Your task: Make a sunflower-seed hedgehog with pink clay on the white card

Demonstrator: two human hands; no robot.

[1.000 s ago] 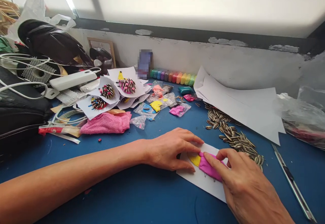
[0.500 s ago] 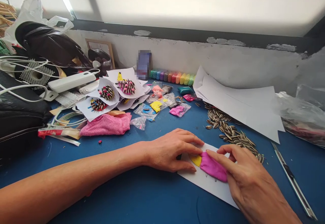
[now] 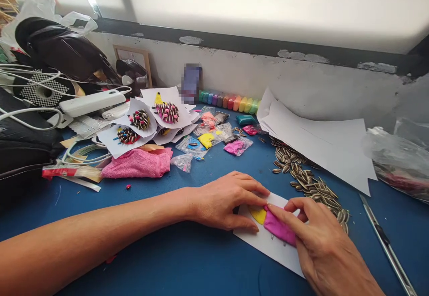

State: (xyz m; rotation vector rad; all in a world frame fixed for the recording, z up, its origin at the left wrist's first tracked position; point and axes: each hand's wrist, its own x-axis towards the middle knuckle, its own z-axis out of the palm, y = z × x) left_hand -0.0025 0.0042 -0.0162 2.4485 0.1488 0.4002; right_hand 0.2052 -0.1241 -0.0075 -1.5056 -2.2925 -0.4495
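A white paper (image 3: 268, 244) lies on the blue table in front of me, with a flattened patch of pink clay (image 3: 277, 229) and a smaller yellow clay piece (image 3: 258, 216) pressed onto it. Short pencil marks show below the pink. My left hand (image 3: 231, 204) rests on the paper's left side, fingers spread around the yellow clay. With its index fingertip, my right hand (image 3: 317, 233) touches the pink clay's upper left edge, near the yellow; its other fingers are bent and their tips are partly hidden.
Sunflower seeds (image 3: 308, 177) lie behind the paper, beside blank white sheets (image 3: 318, 130). A utility knife (image 3: 385, 242) is at the right. Further back are opened clay packets (image 3: 206, 140), a pink cloth (image 3: 137, 162) and seed-covered clay figures (image 3: 167, 112) on paper.
My right index fingertip has slid left along the pink clay's upper edge toward the yellow. My left hand stays spread on the paper. The camera view has shifted slightly.
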